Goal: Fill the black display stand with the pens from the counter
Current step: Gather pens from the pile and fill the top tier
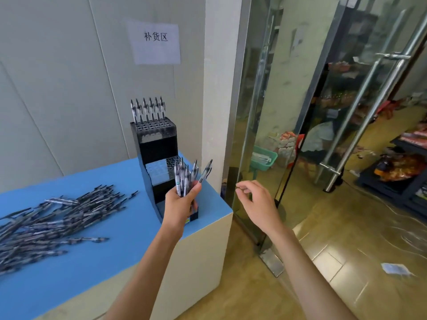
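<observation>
A black stepped display stand (pixel 157 144) stands at the right end of the blue counter (pixel 111 250). Several pens (pixel 147 108) stand upright in the back row of its top tier; the other holes show empty. My left hand (pixel 179 207) grips a bunch of pens (pixel 188 179), tips up, in front of the stand's lower tiers. My right hand (pixel 255 199) hovers past the counter's right edge, fingers loosely curled, holding nothing. A big loose pile of pens (pixel 46 222) lies on the counter at the left.
A white wall with a paper sign (pixel 154 42) rises behind the counter. A pillar (pixel 219 88) and a glass door with a steel handle (pixel 379 100) stand to the right. Goods and a green basket (pixel 263 158) show beyond the glass. Tiled floor lies below.
</observation>
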